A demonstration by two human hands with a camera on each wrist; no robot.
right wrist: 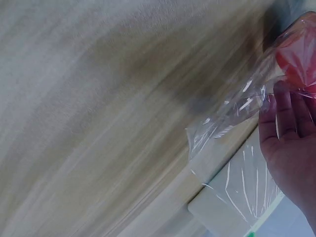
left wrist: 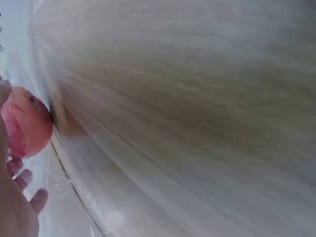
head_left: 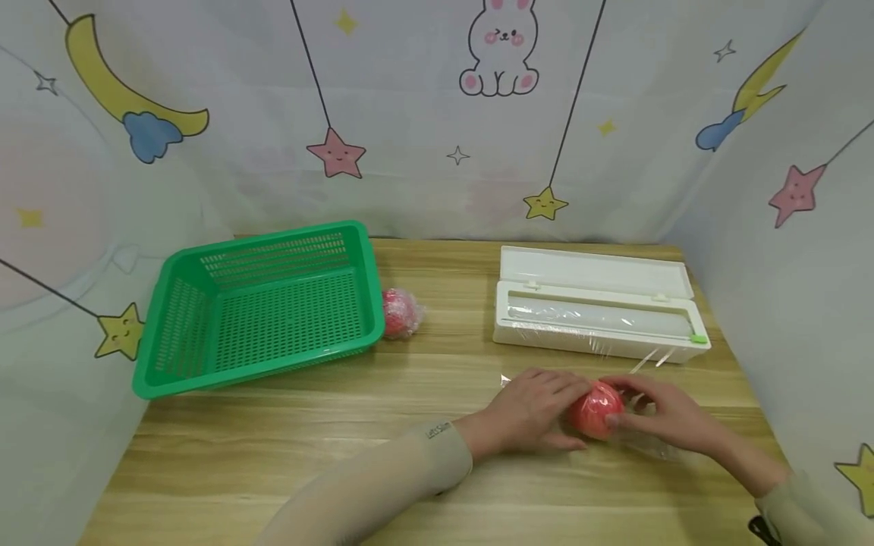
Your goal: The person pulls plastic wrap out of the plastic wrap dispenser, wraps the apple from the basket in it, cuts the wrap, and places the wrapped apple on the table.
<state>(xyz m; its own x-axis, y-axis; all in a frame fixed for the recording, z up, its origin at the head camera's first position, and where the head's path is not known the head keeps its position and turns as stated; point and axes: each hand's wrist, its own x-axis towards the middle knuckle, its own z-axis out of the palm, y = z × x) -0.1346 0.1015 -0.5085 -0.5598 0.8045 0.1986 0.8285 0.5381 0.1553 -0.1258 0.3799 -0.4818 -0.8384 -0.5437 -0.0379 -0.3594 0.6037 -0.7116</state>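
Note:
A red apple [head_left: 592, 411] partly covered in clear plastic wrap sits between both hands at the table's front right. My left hand [head_left: 536, 409] holds it from the left, fingers over its upper side and thumb low; the left wrist view shows the apple [left wrist: 30, 123] with a dark stem hollow. On the other side, my right hand [head_left: 672, 417] has thumb and forefinger at the apple, pinching the wrap there. In the right wrist view, loose plastic wrap [right wrist: 219, 123] trails from the fingers, creased tightly over the red skin.
A white wrap dispenser box [head_left: 546, 334] stands behind the hands, lid raised, with a film roll and green slider inside. At the left is a green perforated basket [head_left: 287, 307]. A wrapped red fruit [head_left: 399, 312] lies against the basket's right side. Printed fabric walls border the wooden table.

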